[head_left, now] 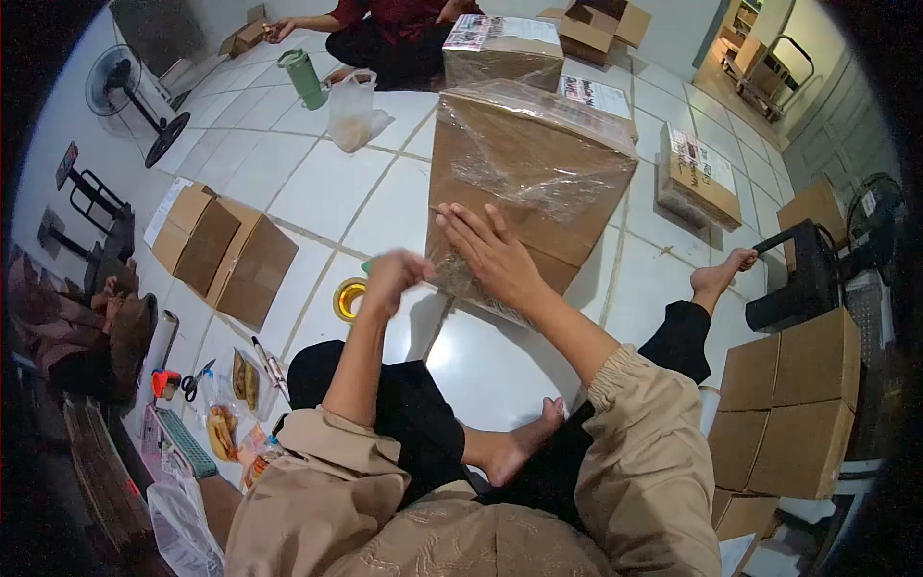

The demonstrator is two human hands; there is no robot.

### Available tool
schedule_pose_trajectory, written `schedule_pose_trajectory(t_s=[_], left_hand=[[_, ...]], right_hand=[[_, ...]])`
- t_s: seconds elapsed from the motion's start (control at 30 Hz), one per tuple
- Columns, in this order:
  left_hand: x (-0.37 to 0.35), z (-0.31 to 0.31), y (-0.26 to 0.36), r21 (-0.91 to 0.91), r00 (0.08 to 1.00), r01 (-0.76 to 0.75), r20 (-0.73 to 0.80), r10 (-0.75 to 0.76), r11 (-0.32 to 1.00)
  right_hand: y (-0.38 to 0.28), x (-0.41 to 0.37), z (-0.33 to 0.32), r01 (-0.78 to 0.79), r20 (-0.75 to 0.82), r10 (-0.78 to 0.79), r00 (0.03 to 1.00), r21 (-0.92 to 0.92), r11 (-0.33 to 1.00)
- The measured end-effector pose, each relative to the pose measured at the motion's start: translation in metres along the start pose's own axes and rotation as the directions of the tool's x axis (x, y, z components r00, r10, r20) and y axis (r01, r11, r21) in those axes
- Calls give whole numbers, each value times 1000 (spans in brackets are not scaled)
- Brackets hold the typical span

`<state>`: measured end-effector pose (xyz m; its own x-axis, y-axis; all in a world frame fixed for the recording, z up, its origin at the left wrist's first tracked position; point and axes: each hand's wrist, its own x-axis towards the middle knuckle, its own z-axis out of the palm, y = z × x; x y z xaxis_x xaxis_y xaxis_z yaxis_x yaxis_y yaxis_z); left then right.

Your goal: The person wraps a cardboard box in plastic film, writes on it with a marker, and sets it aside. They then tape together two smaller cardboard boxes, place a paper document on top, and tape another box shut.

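A large cardboard box [524,178] stands in front of me on the tiled floor, with clear plastic film [548,188] stretched over its upper part. My right hand [490,255] lies flat on the box's near side, fingers extended. Beside the lower left corner of the box, my left hand [397,279] is closed, thumb and fingers drawn together. Whatever it may be pinching is too small to make out. A roll of yellow tape [348,299] is on the floor just left of that hand.
Smaller cardboard boxes [226,245] stand at left; scissors [197,381] and bags of food lie nearer me. More boxes [788,399] are stacked at right. Behind the large box are other wrapped parcels [505,53], a green tumbler [303,79] and a seated person [389,34].
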<state>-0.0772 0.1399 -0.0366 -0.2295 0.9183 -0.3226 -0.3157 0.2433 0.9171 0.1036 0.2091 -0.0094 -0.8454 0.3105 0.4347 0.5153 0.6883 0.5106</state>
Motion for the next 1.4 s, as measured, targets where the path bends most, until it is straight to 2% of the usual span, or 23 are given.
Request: schedule_pose_trajectory(t_s=[0.07, 0.13, 0.2, 0.27, 0.33, 0.37, 0.43, 0.47, 0.5, 0.57, 0.67, 0.77, 0.93, 1.0, 1.03, 1.07, 1.1, 1.13, 1.17, 1.2, 1.27, 1.3, 1.4], left_hand=[[-2, -1, -22, 240, 947, 214, 185, -261, 947], [8, 8, -26, 307, 971, 91, 183, -152, 947], [22, 11, -18, 329, 973, 61, 193, -130, 942], [26, 4, -4, 551, 973, -156, 229, 31, 820], [26, -8, 9, 240, 954, -295, 22, 299, 925], [25, -21, 20, 43, 950, -297, -92, 299, 954], [30, -57, 25, 228, 962, -157, -184, 201, 961], [31, -79, 20, 611, 978, -5, -163, 132, 792], [34, -97, 13, 878, 983, 129, -174, 58, 460], [29, -121, -24, 967, 967, 252, -251, 51, -17], [17, -133, -55, 980, 989, 133, -141, -45, -146], [20, -122, -63, 972, 990, 122, -132, -38, -199], [30, -123, -81, 980, 980, 184, -178, 89, -75], [19, -124, -63, 969, 906, 130, -203, 372, 211], [12, -124, -50, 969, 905, 122, -198, 376, 215], [3, -126, -37, 908, 849, 194, -345, 400, 371], [-8, -127, -23, 816, 779, 249, -489, 393, 522], [-28, -127, -14, 756, 749, 41, -455, 481, 653], [-57, -125, -7, 657, 701, -173, -441, 560, 734], [-91, -113, 8, 594, 717, -273, -399, 571, 757], [-161, -85, 33, 476, 780, -369, -310, 544, 798], [-188, -75, 38, 433, 822, -372, -258, 508, 821], [-230, -65, 27, 580, 805, -445, -75, 589, 682]], right_hand=[[-3, 2, 3, -13, -37, 14, 999, 39, 999], [-8, -1, 3, -30, 10, 28, 1000, 175, 984], [-13, -4, 1, -17, 17, 15, 1000, 139, 990], [-10, -3, -1, -7, 16, 6, 1000, 82, 997], [-14, -6, -3, -3, 6, 2, 1000, 60, 998], [-17, -9, -4, -3, 10, 2, 1000, 60, 998], [-27, -14, -1, 33, -16, -33, 999, 22, 999], [-33, -17, 2, 45, -61, -45, 997, 4, 999], [-39, -19, 4, 48, -72, -48, 996, 7, 999], [-53, -25, 6, 70, -110, -89, 990, -168, 983], [-81, -41, 19, 118, -69, -130, 989, -154, 981], [-99, -46, 17, 137, -147, -176, 973, -242, 960], [-104, -24, 2, -11, -19, 13, 1000, 74, 997], [-99, -19, -12, -8, 31, 4, 999, 131, 991], [-99, -19, -21, -76, 58, 60, 997, 344, 936], [-99, -20, -31, -144, 96, 109, 989, 540, 830], [-101, -24, -45, -145, 98, 109, 989, 533, 833], [-104, -30, -62, -316, 265, 172, 949, 822, 474], [-105, -34, -76, -446, 440, 147, 886, 895, 2], [-104, -38, -87, -456, 451, 143, 881, 890, 3], [-107, -45, -105, -433, 670, 60, 740, 542, -720], [-109, -46, -113, -439, 677, 51, 734, 531, -725], [-112, -41, -136, -120, 498, -24, 867, 160, -980]])
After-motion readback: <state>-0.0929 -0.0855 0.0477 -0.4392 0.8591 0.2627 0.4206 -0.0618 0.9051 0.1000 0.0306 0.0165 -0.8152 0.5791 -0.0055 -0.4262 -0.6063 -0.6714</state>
